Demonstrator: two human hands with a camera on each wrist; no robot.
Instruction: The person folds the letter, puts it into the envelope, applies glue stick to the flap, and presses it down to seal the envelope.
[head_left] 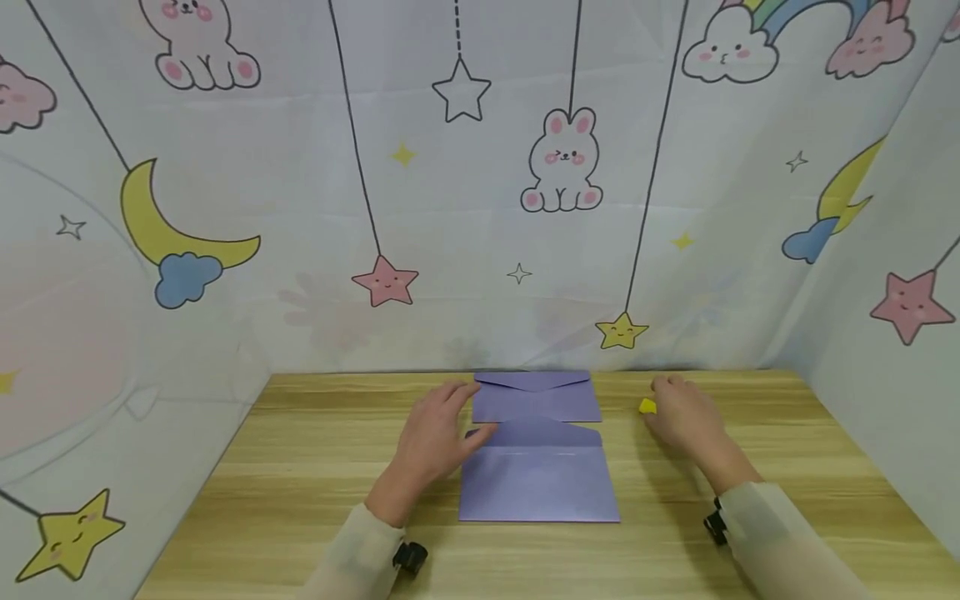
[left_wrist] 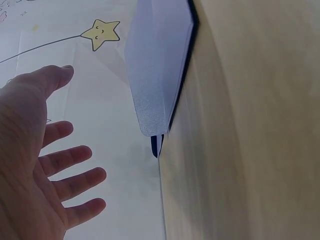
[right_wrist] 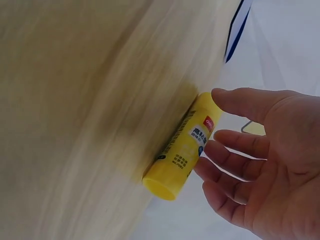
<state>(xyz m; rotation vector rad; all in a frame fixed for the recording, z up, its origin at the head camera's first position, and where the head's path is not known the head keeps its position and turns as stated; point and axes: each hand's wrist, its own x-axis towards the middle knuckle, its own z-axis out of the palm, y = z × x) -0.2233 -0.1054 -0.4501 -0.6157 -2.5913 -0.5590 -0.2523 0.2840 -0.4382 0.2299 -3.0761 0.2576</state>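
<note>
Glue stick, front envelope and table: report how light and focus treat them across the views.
Head view: fairly even light, the front envelope clear-edged; left wrist view: the table blurred and streaky, the left hand rather dim; right wrist view: the glue stick clear enough to show its print, a soft shadow on the table beside it.

So the left arm (head_left: pixel 345 562) and right arm (head_left: pixel 802 554) both reach forward from the bottom of the head view, angled in toward each other, cream sleeves (head_left: pixel 765 521) stopping around the wrists (head_left: pixel 392 497). Left hand (head_left: pixel 435 435) is pretty loose: thumb (left_wrist: pixel 50 79) well apart, four fingers (left_wrist: pixel 80 184) spread with a slight bend. Right hand (head_left: pixel 686 414) is curled a bit more, thumb stretched out nearly straight and the other fingers bent partway, palm (right_wrist: pixel 292 182) showing in the right wrist view.
</note>
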